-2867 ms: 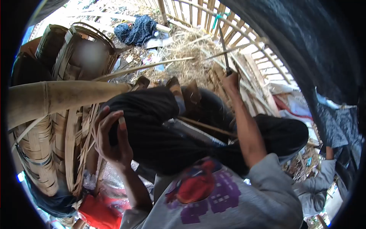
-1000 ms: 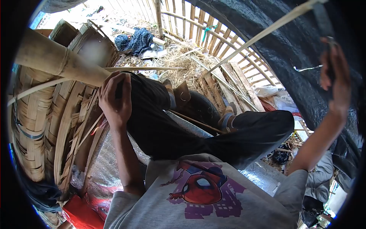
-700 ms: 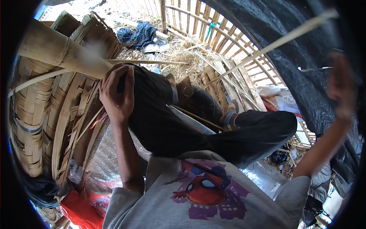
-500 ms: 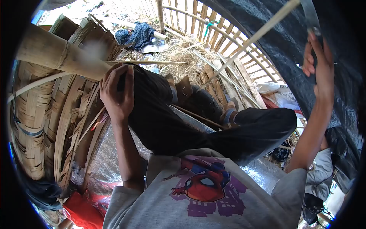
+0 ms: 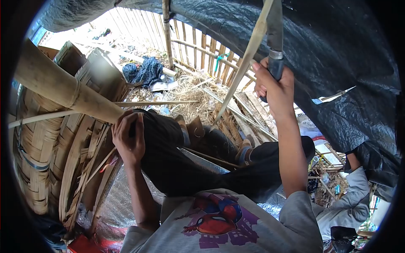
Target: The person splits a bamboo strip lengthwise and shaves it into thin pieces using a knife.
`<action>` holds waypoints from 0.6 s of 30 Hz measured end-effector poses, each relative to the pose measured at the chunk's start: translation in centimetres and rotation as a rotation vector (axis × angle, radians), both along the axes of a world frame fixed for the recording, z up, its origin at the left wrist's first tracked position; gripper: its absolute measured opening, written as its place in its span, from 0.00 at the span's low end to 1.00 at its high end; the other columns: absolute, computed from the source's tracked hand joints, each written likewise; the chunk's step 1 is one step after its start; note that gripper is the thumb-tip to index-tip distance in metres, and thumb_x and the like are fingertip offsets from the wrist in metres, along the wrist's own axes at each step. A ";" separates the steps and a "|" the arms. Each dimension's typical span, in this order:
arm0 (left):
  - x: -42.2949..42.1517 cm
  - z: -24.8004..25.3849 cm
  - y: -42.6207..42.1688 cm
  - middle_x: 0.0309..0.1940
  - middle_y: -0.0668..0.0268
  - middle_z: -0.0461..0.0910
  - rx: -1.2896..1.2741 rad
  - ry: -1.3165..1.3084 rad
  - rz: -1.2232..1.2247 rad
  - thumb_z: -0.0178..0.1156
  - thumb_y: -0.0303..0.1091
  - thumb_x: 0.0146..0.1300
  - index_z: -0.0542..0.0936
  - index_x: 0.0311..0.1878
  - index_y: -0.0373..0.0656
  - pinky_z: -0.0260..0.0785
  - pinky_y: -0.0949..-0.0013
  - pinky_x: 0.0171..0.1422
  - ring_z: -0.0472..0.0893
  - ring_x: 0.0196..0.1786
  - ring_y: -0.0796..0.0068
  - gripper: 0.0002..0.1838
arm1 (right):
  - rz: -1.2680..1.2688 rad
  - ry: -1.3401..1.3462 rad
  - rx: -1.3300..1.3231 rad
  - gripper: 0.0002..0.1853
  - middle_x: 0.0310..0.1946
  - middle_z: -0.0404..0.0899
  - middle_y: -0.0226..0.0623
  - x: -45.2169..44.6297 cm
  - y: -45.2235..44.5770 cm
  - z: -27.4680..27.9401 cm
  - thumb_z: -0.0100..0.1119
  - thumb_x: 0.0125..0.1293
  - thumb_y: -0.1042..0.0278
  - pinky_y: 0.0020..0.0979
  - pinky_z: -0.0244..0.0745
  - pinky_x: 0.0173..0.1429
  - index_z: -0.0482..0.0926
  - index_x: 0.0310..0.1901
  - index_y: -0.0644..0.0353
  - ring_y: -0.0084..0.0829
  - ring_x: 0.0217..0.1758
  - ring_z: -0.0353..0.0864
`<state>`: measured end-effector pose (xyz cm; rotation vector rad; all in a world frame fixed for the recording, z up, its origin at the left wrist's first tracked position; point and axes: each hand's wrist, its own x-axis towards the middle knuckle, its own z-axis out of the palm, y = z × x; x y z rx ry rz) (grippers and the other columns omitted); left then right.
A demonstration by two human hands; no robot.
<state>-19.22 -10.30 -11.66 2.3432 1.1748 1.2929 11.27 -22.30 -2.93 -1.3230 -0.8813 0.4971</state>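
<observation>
My right hand [image 5: 276, 86] is raised at upper right, closed round the dark handle of a knife [image 5: 275, 31]. Its blade points upward, out of the top of the view. Close beside the blade and my thumb runs a long pale bamboo strip [image 5: 242, 69], slanting down toward my feet; whether it touches them I cannot tell. At my bent knee, my left hand [image 5: 128, 137] has its fingers curled with the thumb opposite; what lies in the grip is hidden. A thick bamboo pole [image 5: 71, 90] ends against that hand. Just beyond its fingertips lies a thin bamboo strip [image 5: 160, 102].
Woven bamboo panels [image 5: 38, 147] stand at left. Shavings [image 5: 194, 95] and a dark patterned cloth [image 5: 145, 71] lie ahead. A slatted bamboo fence [image 5: 202, 52] and black plastic sheeting [image 5: 337, 55] close the far and right sides. Another person's grey sleeve [image 5: 348, 200] shows at right.
My right hand has moved left and slightly down in view with the knife, and the long strip has swung steeper beside it. My left hand stays at the knee. The view has shifted.
</observation>
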 end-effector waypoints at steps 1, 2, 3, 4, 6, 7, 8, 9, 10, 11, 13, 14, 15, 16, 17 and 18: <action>0.0 0.1 -0.1 0.41 0.59 0.84 0.003 0.004 -0.003 0.63 0.29 0.61 0.82 0.39 0.40 0.65 0.61 0.59 0.82 0.50 0.61 0.05 | -0.043 -0.018 -0.045 0.09 0.14 0.64 0.22 0.3 0.2 0.3 0.64 0.64 0.71 0.21 0.58 0.21 0.72 0.32 0.58 0.13 0.14 0.61; -0.1 0.1 -0.1 0.41 0.59 0.84 0.003 0.013 -0.003 0.63 0.29 0.61 0.82 0.39 0.40 0.65 0.61 0.59 0.82 0.49 0.61 0.05 | -0.040 -0.015 -0.042 0.09 0.14 0.64 0.22 0.4 0.0 1.0 0.64 0.64 0.71 0.21 0.58 0.21 0.72 0.32 0.58 0.13 0.14 0.61; -0.3 -0.2 0.0 0.41 0.59 0.84 0.046 0.000 -0.011 0.63 0.28 0.61 0.82 0.40 0.40 0.66 0.62 0.58 0.82 0.48 0.61 0.05 | -0.119 -0.044 -0.010 0.08 0.14 0.64 0.21 0.4 -0.4 2.2 0.64 0.64 0.70 0.21 0.57 0.20 0.73 0.33 0.59 0.13 0.14 0.60; -0.4 -0.2 0.1 0.41 0.59 0.84 0.032 0.011 0.004 0.63 0.28 0.61 0.82 0.40 0.40 0.66 0.62 0.58 0.82 0.48 0.61 0.05 | -0.191 -0.069 0.011 0.07 0.14 0.63 0.21 0.5 -1.0 3.3 0.64 0.65 0.70 0.20 0.57 0.20 0.74 0.34 0.59 0.14 0.13 0.60; -0.5 -0.1 -0.2 0.41 0.58 0.84 0.018 -0.009 -0.015 0.63 0.27 0.60 0.82 0.40 0.40 0.66 0.63 0.57 0.82 0.47 0.60 0.06 | -0.105 -0.093 0.068 0.08 0.14 0.62 0.20 1.1 -3.6 6.2 0.60 0.68 0.66 0.20 0.55 0.20 0.77 0.39 0.62 0.14 0.13 0.60; -0.7 -0.1 -0.3 0.40 0.58 0.84 0.022 -0.005 -0.006 0.64 0.28 0.60 0.82 0.40 0.40 0.67 0.64 0.56 0.82 0.46 0.60 0.06 | -0.108 -0.146 0.103 0.07 0.13 0.63 0.20 1.4 -4.9 7.7 0.58 0.69 0.67 0.19 0.55 0.19 0.77 0.36 0.61 0.14 0.12 0.59; -0.7 -0.5 -0.1 0.40 0.59 0.84 0.033 -0.026 0.000 0.64 0.28 0.59 0.82 0.40 0.40 0.67 0.64 0.56 0.82 0.46 0.60 0.06 | -0.113 -0.200 0.149 0.07 0.13 0.64 0.21 1.6 -6.3 8.9 0.57 0.69 0.68 0.19 0.54 0.18 0.77 0.34 0.60 0.14 0.12 0.59; -0.7 -0.5 -0.1 0.40 0.60 0.84 0.029 -0.041 -0.005 0.64 0.28 0.59 0.82 0.40 0.40 0.67 0.64 0.56 0.82 0.47 0.61 0.06 | -0.096 -0.195 0.143 0.07 0.13 0.64 0.21 2.2 -7.9 9.9 0.57 0.69 0.68 0.19 0.54 0.18 0.77 0.34 0.60 0.14 0.12 0.59; -0.7 -0.5 -0.1 0.41 0.60 0.84 0.027 -0.057 -0.014 0.65 0.28 0.59 0.82 0.40 0.40 0.67 0.63 0.56 0.82 0.47 0.61 0.06 | -0.042 -0.140 0.120 0.08 0.13 0.63 0.22 2.8 -9.5 10.7 0.53 0.71 0.68 0.20 0.54 0.19 0.77 0.35 0.60 0.15 0.11 0.59; -0.5 -0.5 0.1 0.41 0.60 0.84 0.021 -0.052 -0.006 0.65 0.28 0.59 0.82 0.40 0.40 0.67 0.63 0.56 0.82 0.47 0.61 0.06 | 0.007 -0.085 0.094 0.10 0.12 0.63 0.23 3.0 -10.1 10.9 0.50 0.73 0.68 0.21 0.55 0.19 0.77 0.35 0.61 0.15 0.11 0.59; -0.5 -0.5 -0.1 0.41 0.60 0.84 0.018 -0.034 -0.001 0.65 0.28 0.59 0.83 0.40 0.40 0.66 0.64 0.57 0.82 0.48 0.62 0.06 | -0.208 -0.228 0.056 0.09 0.11 0.62 0.26 1.7 -8.3 2.4 0.52 0.70 0.75 0.23 0.56 0.18 0.71 0.29 0.59 0.17 0.10 0.60; -0.5 -0.4 0.2 0.41 0.60 0.84 0.015 -0.033 -0.013 0.65 0.28 0.59 0.83 0.40 0.40 0.66 0.64 0.57 0.82 0.48 0.62 0.06 | -0.144 -0.140 0.071 0.13 0.11 0.62 0.27 0.3 -7.1 -1.5 0.53 0.68 0.79 0.23 0.56 0.17 0.67 0.25 0.58 0.17 0.10 0.60; -0.3 -0.4 0.3 0.41 0.61 0.84 0.028 -0.035 -0.015 0.65 0.28 0.59 0.83 0.40 0.41 0.66 0.64 0.57 0.82 0.48 0.63 0.06 | -0.236 -0.110 0.039 0.17 0.10 0.61 0.28 -1.0 -7.6 -0.2 0.56 0.64 0.83 0.23 0.56 0.17 0.61 0.23 0.57 0.17 0.11 0.59; -0.4 -0.5 0.1 0.41 0.61 0.84 0.038 -0.028 -0.015 0.65 0.28 0.59 0.83 0.40 0.41 0.66 0.64 0.58 0.82 0.49 0.63 0.06 | -0.236 -0.113 0.030 0.17 0.10 0.61 0.28 -1.3 -7.4 0.1 0.56 0.64 0.83 0.23 0.56 0.17 0.61 0.23 0.57 0.17 0.11 0.59; -0.5 -0.5 -0.1 0.41 0.61 0.84 0.028 -0.024 -0.030 0.65 0.28 0.59 0.83 0.40 0.41 0.66 0.64 0.58 0.82 0.49 0.63 0.06 | -0.194 -0.155 -0.013 0.17 0.10 0.61 0.27 -1.4 -7.4 0.2 0.56 0.65 0.82 0.23 0.56 0.17 0.61 0.23 0.57 0.17 0.11 0.59; -0.4 -0.5 0.0 0.41 0.60 0.84 0.020 -0.035 -0.024 0.65 0.28 0.59 0.83 0.40 0.41 0.66 0.64 0.58 0.82 0.49 0.63 0.06 | -0.147 -0.205 -0.045 0.17 0.11 0.61 0.26 -1.2 -6.9 0.6 0.56 0.65 0.82 0.23 0.56 0.17 0.61 0.23 0.57 0.16 0.10 0.58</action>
